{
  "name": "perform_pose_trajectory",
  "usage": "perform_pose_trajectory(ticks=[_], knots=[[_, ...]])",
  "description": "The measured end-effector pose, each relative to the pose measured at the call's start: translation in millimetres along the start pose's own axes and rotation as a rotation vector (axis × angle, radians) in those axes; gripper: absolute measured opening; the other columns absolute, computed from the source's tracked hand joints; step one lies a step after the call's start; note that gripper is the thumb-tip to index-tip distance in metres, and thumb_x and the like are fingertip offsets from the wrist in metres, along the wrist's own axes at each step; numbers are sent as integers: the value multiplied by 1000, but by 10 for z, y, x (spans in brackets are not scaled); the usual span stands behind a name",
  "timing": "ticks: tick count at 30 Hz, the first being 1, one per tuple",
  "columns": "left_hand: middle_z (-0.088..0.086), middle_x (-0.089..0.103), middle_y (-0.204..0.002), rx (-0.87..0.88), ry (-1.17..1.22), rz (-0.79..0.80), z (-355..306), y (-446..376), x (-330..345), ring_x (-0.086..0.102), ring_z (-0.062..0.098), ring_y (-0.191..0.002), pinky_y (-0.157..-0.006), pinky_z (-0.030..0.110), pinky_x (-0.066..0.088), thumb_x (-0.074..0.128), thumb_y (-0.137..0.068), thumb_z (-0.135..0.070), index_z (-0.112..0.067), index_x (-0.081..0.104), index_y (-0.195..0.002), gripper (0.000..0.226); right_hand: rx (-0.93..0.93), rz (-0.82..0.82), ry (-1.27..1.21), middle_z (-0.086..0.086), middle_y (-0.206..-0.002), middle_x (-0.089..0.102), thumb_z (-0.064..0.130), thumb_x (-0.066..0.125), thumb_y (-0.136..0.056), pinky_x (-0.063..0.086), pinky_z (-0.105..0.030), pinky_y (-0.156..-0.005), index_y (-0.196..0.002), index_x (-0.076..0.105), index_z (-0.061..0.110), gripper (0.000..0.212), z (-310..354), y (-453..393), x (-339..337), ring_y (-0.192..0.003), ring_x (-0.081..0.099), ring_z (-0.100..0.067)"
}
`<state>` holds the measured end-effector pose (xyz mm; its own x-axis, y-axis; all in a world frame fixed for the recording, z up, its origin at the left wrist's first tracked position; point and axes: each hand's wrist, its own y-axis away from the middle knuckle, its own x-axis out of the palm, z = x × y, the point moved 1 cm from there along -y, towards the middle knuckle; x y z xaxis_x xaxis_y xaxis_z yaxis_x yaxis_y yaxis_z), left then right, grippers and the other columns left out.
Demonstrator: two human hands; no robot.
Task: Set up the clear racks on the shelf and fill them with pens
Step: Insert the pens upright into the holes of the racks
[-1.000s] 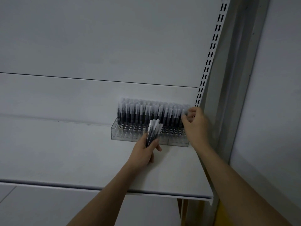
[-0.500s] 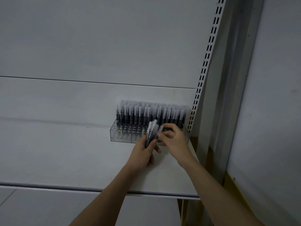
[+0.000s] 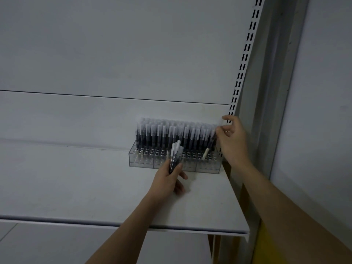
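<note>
Our left hand [image 3: 167, 180] is gripping a bundle of pens [image 3: 176, 155] just before the clear rack [image 3: 144, 162]. Our right hand [image 3: 231, 138] is pinching a tilted pen [image 3: 210, 145] at the rack's right end.

Your left hand [image 3: 167, 181] extends forward on a bare forearm, palm turned inward, fingers and thumb curled around a small bundle of pens [image 3: 175, 156] held upright. Your right hand [image 3: 231, 141] reaches farther forward and higher, toward the right rear corner of the shelf [image 3: 76, 187], wrist bent. Its thumb and fingertips pinch the top of the pen [image 3: 210, 143] at the right end of the row, the index finger raised.
</note>
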<state>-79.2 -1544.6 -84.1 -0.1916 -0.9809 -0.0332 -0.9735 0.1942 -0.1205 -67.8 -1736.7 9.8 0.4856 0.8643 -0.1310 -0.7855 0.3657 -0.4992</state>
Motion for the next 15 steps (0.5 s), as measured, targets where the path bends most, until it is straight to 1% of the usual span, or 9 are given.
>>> perform_pose_trajectory(ticks=[5, 9, 12, 15], knots=[[17, 69, -90, -3, 12, 4, -4, 4, -8, 60, 29, -50, -48, 33, 48, 48, -104, -21, -9, 49, -109, 13, -100, -13, 151, 2, -96, 61, 15, 55, -100, 52, -18, -69, -126, 50, 26, 28, -6, -117, -56, -86, 63, -12], [19, 69, -92, 2, 21, 6, -7, 1, -10, 61, 30, -52, -48, 33, 49, 48, -104, -22, -12, 50, -108, 11, -116, 6, 193, 5, -93, 60, 14, 55, -100, 54, -25, -71, -125, 51, 25, 27, -45, -140, -55, -85, 63, -13], [20, 69, -93, 2, 20, 10, -4, -3, -13, 61, 31, -53, -48, 33, 50, 48, -104, -23, -12, 50, -110, 13, -123, -1, 228, 7, -90, 59, 14, 55, -100, 55, -30, -67, -124, 50, 26, 27, -77, -172, -40, -82, 63, -14], [19, 69, -92, 6, 12, 6, -1, -7, -16, 61, 31, -53, -48, 33, 49, 48, -104, -23, -12, 50, -110, 13, -135, 3, 280, 8, -90, 60, 15, 55, -100, 54, -29, -63, -124, 49, 27, 28, -94, -201, -32, -80, 63, -15]])
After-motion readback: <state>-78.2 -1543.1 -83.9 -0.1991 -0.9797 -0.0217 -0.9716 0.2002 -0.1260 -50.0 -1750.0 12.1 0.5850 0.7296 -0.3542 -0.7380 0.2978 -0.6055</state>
